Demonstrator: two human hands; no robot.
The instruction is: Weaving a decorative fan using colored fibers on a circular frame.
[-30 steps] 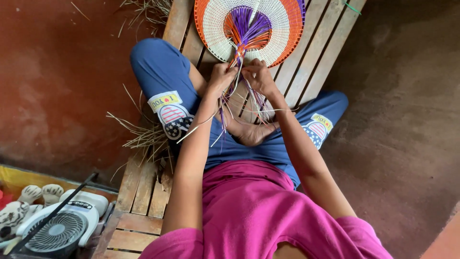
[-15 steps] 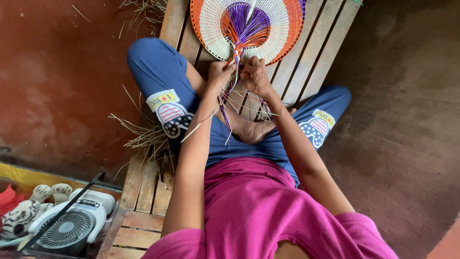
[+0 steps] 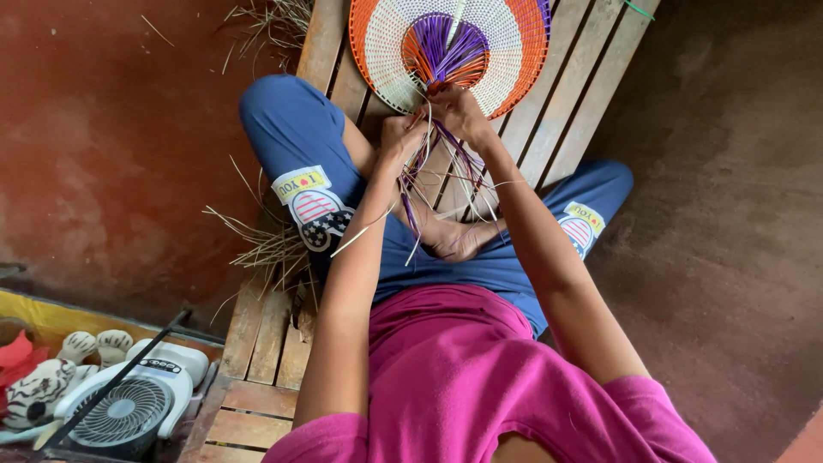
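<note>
Round woven fan (image 3: 514, 43) up at the top of the view, flat on the wooden slat platform (image 3: 257, 343), white weave with an orange rim and a purple and orange burst at its base. Base of the fan right at the fingertips, just beyond both hands. Loose purple and pale strands (image 3: 429, 184) trailing down from that base, between the two forearms, toward the crossed legs in blue trousers.

Platform of bare planks, running up the middle. Dark reddish floor (image 3: 103, 154) on the left, rougher brown ground on the right. Dry straw (image 3: 257, 244) scattered beside the left knee and more at the top edge. Small white fan unit (image 3: 129, 407) down in the bottom-left corner, a striped soft toy (image 3: 34, 390) just beside it, a dark rod lying across both.

Left hand (image 3: 401, 137) curled closed, pinching a bunch of the strands just below the woven edge. Right hand (image 3: 459, 111) clenched too, fingers bent over the point where the purple spokes gather, touching the fan's base. Hands close together, nearly touching, knuckles up. Exact number of strands in each pinch too fine to make out.
</note>
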